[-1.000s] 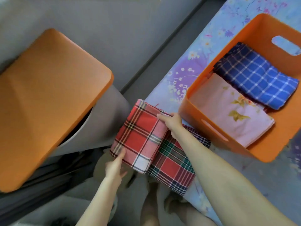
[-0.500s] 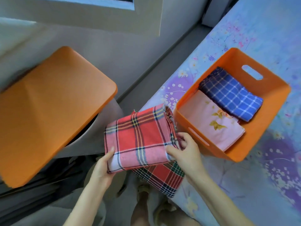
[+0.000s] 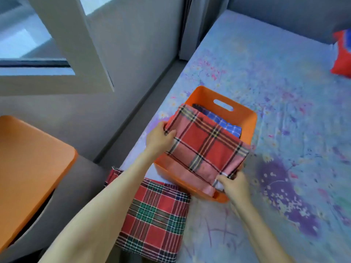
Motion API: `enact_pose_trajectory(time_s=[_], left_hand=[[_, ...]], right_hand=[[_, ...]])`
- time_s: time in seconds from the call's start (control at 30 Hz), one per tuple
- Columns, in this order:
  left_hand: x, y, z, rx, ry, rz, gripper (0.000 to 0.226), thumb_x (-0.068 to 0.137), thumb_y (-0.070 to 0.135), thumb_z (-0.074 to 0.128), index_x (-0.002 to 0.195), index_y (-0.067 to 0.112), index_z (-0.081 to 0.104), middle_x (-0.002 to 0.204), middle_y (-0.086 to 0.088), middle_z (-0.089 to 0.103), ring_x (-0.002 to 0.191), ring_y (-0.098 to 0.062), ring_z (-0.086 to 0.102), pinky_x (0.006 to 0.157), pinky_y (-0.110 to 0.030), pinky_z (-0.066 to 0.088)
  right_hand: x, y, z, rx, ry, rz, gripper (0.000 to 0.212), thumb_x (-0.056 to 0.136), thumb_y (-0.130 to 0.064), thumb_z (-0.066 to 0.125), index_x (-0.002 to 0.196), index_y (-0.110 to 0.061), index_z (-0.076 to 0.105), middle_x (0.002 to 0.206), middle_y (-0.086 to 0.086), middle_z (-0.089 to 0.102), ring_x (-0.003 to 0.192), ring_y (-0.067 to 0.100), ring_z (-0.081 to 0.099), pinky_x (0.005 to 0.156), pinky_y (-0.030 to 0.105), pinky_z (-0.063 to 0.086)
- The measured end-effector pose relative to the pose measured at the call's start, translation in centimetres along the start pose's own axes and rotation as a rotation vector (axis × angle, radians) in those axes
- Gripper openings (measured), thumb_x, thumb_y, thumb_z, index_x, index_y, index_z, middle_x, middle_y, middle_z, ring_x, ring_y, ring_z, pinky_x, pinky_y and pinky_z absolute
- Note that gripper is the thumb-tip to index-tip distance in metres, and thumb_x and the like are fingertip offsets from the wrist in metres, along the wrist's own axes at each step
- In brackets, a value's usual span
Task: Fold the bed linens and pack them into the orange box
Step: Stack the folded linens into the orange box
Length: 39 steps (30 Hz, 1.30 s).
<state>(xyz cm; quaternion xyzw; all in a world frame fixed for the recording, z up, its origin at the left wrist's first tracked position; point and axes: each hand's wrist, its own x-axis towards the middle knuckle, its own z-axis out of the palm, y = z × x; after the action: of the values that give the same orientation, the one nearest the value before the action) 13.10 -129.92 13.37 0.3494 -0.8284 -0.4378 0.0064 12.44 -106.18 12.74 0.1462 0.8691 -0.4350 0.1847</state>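
Observation:
A folded red plaid linen (image 3: 205,147) hangs over the orange box (image 3: 247,128), which stands on the bed. My left hand (image 3: 159,136) grips its far left edge. My right hand (image 3: 234,184) pinches its near right corner at the box's front rim. Behind the plaid, a folded blue checked linen (image 3: 226,124) shows inside the box. The pink linen seen earlier is hidden under the plaid. A second folded linen, red and green plaid (image 3: 157,219), lies on the bed's near corner under my left forearm.
The bed has a pale blue floral sheet (image 3: 284,92). An orange stool seat (image 3: 28,164) stands at the left, beside the bed. A red pillow (image 3: 341,54) lies at the far right. A grey wall and a window frame are at the left.
Both hands lifted the red plaid linen off the red and green one and carried it right, over the orange box. My view rose and swung towards the bed.

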Motion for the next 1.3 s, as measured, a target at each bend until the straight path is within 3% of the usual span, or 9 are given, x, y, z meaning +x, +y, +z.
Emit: enact_pose_trajectory(time_s=[0.17,0.33,0.43,0.57,0.73,0.9,1.1,1.2,1.3], left_hand=[[0.6,-0.5,1.9,0.636,-0.117,0.172,0.026,0.080,-0.003,0.047,0.104,0.007,0.049,0.087,-0.007,0.053,0.090,-0.031,0.057,0.059,-0.034,0.034],[1.5,0.3,3.2,0.992,-0.105,0.627,0.047,0.072,0.009,0.068,0.118,0.012,0.059,0.131,-0.012,0.050,0.120,-0.034,0.045,0.074,-0.036,0.048],[3.2,0.5,3.9,1.083,-0.436,0.543,0.081,0.078,0.009,0.053,0.149,0.026,0.019,0.159,-0.007,0.005,0.142,-0.032,0.017,0.080,-0.035,0.048],[3.4,1.0,4.2,1.172,-0.551,0.489,0.090,0.078,0.008,0.047,0.150,0.030,-0.003,0.158,-0.011,-0.011,0.079,-0.023,0.050,0.053,-0.028,0.038],[2.1,-0.5,4.5,1.340,-0.591,0.511,0.087,0.087,0.010,0.050,0.150,0.019,-0.008,0.157,-0.014,-0.014,0.075,-0.022,0.060,0.059,-0.029,0.046],[3.1,-1.6,4.6,1.180,-0.528,0.485,0.091,0.086,-0.002,0.048,0.149,0.026,-0.011,0.157,-0.003,-0.018,0.088,-0.021,0.054,0.071,-0.029,0.052],[1.6,-2.0,5.3,0.739,-0.232,0.082,0.080,0.081,0.000,0.062,0.146,0.011,0.015,0.132,-0.013,0.040,0.100,-0.028,0.056,0.069,-0.031,0.048],[1.5,-1.6,6.1,0.794,-0.277,-0.091,0.057,0.088,0.021,0.062,0.133,0.003,0.031,0.114,-0.012,0.055,0.096,-0.026,0.061,0.074,-0.029,0.051],[2.3,-1.5,6.6,0.792,-0.324,-0.164,0.073,0.087,0.030,0.064,0.140,-0.001,0.023,0.115,-0.015,0.057,0.098,-0.028,0.061,0.080,-0.034,0.055]], right_hand=[[1.3,2.1,2.0,-0.623,-0.263,0.009,0.019,0.076,-0.023,0.060,0.089,-0.008,0.061,0.093,0.013,0.066,0.094,0.032,0.064,0.071,0.030,0.049],[3.2,-1.9,0.1,-1.215,-0.064,-0.266,0.028,0.094,-0.011,0.044,0.117,-0.012,0.061,0.118,0.009,0.061,0.110,0.028,0.058,0.086,0.034,0.048],[6.0,-2.7,0.2,-1.122,0.005,-0.367,0.041,0.095,-0.031,0.052,0.131,-0.013,0.044,0.126,0.010,0.052,0.112,0.028,0.054,0.082,0.036,0.047],[9.7,-1.5,0.9,-0.905,-0.300,-0.461,0.063,0.097,-0.014,0.050,0.150,-0.019,0.017,0.146,0.013,0.037,0.124,0.032,0.044,0.090,0.036,0.043],[13.5,-0.7,0.7,-0.931,-0.737,-0.358,0.068,0.100,-0.009,0.039,0.151,-0.029,-0.001,0.160,0.006,-0.001,0.146,0.027,0.007,0.114,0.035,0.022],[14.5,-1.3,0.3,-0.806,-0.786,-0.304,0.082,0.092,-0.022,0.058,0.152,-0.026,0.002,0.157,0.008,0.017,0.130,0.024,0.042,0.096,0.028,0.042],[15.8,-3.2,0.8,-0.814,-0.779,-0.025,0.100,0.071,-0.027,0.081,0.149,-0.011,0.021,0.147,0.009,0.038,0.129,0.027,0.043,0.101,0.035,0.041],[14.9,-3.8,1.2,-0.836,-0.734,-0.011,0.101,0.074,-0.021,0.079,0.151,-0.008,0.015,0.142,0.014,0.045,0.126,0.028,0.048,0.097,0.035,0.043],[13.9,-4.1,1.2,-0.905,-0.663,-0.047,0.098,0.073,-0.022,0.079,0.150,-0.009,0.019,0.119,0.010,0.064,0.103,0.022,0.063,0.084,0.033,0.052]])
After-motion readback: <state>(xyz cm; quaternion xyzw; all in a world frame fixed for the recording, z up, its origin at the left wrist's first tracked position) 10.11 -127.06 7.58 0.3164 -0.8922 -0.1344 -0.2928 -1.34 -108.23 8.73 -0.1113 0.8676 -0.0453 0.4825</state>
